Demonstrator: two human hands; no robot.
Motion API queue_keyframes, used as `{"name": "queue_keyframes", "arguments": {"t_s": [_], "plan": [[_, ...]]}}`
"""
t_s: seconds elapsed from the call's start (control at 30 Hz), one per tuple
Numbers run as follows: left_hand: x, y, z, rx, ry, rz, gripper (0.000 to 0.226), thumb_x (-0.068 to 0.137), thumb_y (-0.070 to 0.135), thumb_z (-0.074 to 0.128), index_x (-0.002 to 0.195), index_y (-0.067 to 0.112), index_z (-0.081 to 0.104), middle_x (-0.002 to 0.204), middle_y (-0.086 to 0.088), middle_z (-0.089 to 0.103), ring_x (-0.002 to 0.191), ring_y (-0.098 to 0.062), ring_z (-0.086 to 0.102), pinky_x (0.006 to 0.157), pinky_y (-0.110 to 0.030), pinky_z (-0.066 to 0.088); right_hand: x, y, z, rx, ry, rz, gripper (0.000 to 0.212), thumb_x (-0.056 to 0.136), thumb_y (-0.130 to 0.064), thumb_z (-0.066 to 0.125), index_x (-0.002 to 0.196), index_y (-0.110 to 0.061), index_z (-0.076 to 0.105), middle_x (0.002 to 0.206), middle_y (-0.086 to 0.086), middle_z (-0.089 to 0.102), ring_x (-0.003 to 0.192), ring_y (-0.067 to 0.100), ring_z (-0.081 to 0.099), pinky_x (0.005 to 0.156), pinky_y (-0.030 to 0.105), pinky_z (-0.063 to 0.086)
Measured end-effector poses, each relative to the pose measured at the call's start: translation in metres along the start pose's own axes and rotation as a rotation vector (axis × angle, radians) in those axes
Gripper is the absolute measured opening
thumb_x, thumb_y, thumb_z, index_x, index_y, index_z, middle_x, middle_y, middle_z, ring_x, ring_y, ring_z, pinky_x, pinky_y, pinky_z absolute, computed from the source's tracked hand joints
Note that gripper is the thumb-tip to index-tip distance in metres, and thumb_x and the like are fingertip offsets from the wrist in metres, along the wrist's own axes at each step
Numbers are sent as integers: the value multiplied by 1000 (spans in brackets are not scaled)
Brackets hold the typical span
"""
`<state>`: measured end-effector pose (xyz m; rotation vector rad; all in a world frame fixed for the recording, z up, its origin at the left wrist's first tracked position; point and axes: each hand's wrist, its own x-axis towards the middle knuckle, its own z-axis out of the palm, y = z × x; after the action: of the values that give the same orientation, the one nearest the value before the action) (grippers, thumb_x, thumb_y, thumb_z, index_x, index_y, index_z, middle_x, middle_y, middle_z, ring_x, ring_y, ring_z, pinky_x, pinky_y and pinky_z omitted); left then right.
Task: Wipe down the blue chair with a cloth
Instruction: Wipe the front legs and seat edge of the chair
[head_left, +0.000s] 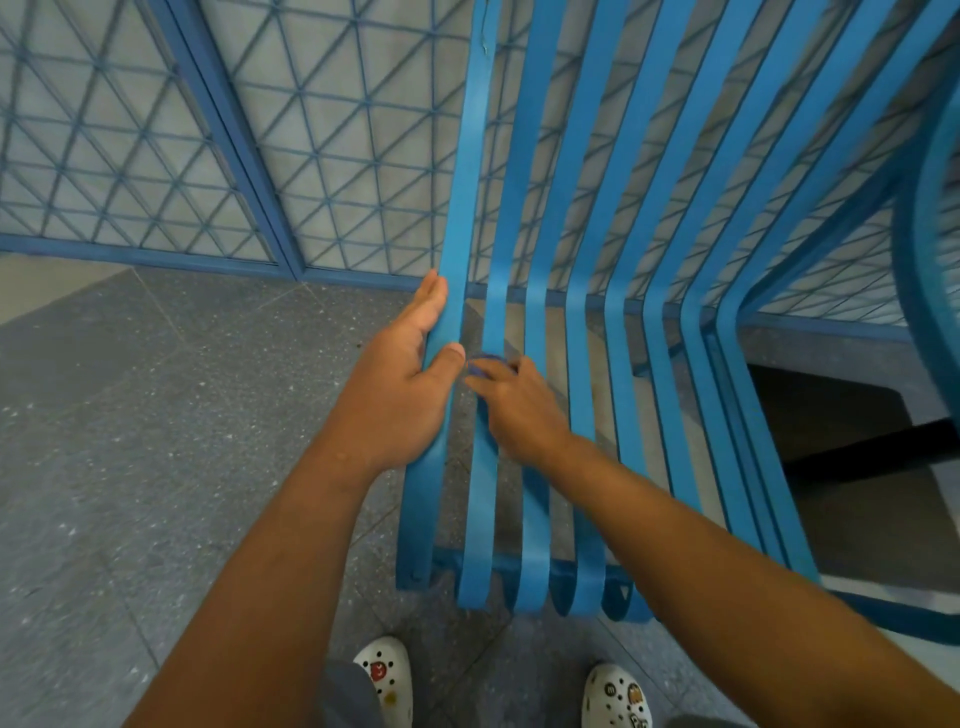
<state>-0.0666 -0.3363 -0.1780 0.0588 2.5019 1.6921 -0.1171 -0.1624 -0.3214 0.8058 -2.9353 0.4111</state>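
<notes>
Centrally: blue chair (587, 332), slatted metal, standing on grey speckled floor (156, 415) before blue mesh fence (156, 156). Left hand (410, 384): grip clamped on outermost slat. Right hand (514, 400): grip pinching dark blue cloth (480, 364) against second slat, blurred.

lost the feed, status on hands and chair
Left hand grips outermost slat of blue chair. Right hand holds dark blue cloth on second slat. Nothing in the way.

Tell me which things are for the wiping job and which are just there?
For the job:
chair
cloth, a small dark blue bit showing in the right hand
left hand, gripping the outer slat

Just there:
mesh fence
floor
white shoes
</notes>
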Motion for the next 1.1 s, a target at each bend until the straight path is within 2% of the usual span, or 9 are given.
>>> {"name": "queue_keyframes", "arguments": {"t_s": [0.1, 0.17, 0.27, 0.37, 0.47, 0.6, 0.7, 0.87, 1.1], "plan": [[0, -1, 0, 19, 0, 7, 64, 104, 10, 50, 160, 21, 21, 166, 14, 15, 149, 6, 14, 125, -25, 16, -27, -13, -9, 50, -124, -133, 47, 74, 11, 69, 109, -19, 75, 125, 1, 70, 105, 24, 52, 83, 33, 37], [-1, -1, 0, 36, -1, 10, 64, 104, 11, 50, 160, 21, 21, 167, 13, 15, 149, 6, 14, 126, -27, 16, -44, -17, -22, 189, -279, -128, 37, 87, 1, 65, 110, -27, 74, 120, -10, 69, 100, 20, 61, 88, 35, 49], [-4, 0, 1, 51, -5, 13, 63, 105, 14, 48, 160, 21, 20, 167, 13, 13, 150, 4, 12, 127, -29, 15, -60, -19, -53, 462, -412, -11, 32, 99, 3, 51, 120, -10, 72, 115, 1, 71, 91, -1, 66, 81, 17, 53], [-7, 3, 1, 63, -5, 6, 61, 106, 15, 46, 160, 21, 19, 167, 12, 12, 151, 2, 11, 127, -29, 13, -50, -9, -77, 457, -258, 148, 39, 98, 8, 46, 125, -9, 70, 117, 5, 72, 96, 9, 70, 82, 16, 53], [-11, 6, 1, 85, -6, -9, 59, 107, 16, 44, 160, 21, 19, 168, 11, 12, 151, 1, 10, 127, -29, 12, -35, -2, -67, 362, -167, 153, 36, 99, 4, 48, 124, -10, 70, 117, 8, 72, 103, 19, 69, 82, 8, 48], [-21, 5, 1, 173, 10, 11, 56, 107, 18, 44, 160, 20, 23, 168, 10, 12, 151, 0, 12, 126, -28, 13, -53, -28, -42, 301, -189, 18, 30, 91, 5, 56, 100, -17, 74, 98, -4, 70, 84, 13, 61, 77, 34, 52], [-30, 7, 3, 219, 39, 21, 53, 107, 19, 44, 158, 21, 29, 167, 11, 13, 152, -3, 14, 124, -28, 16, -83, -50, -56, 332, -231, -8, 25, 89, 3, 59, 93, -18, 72, 92, -9, 67, 81, 9, 58, 74, 30, 47], [-45, 21, 8, 262, 49, 40, 52, 106, 17, 47, 156, 22, 35, 168, 6, 13, 154, -9, 10, 124, -31, 12, -146, -70, -80, 476, -476, 48, 34, 99, -5, 52, 124, -21, 69, 130, -3, 67, 119, 12, 61, 99, 27, 49], [-80, 41, 31, 397, 33, 200, 47, 102, 22, 55, 148, 23, 47, 166, 4, 23, 156, -19, 9, 125, -44, 13, -223, -52, -162, 611, -265, 314, 35, 106, -13, 48, 136, -27, 60, 131, -19, 60, 122, -6, 53, 102, 13, 43]]}}
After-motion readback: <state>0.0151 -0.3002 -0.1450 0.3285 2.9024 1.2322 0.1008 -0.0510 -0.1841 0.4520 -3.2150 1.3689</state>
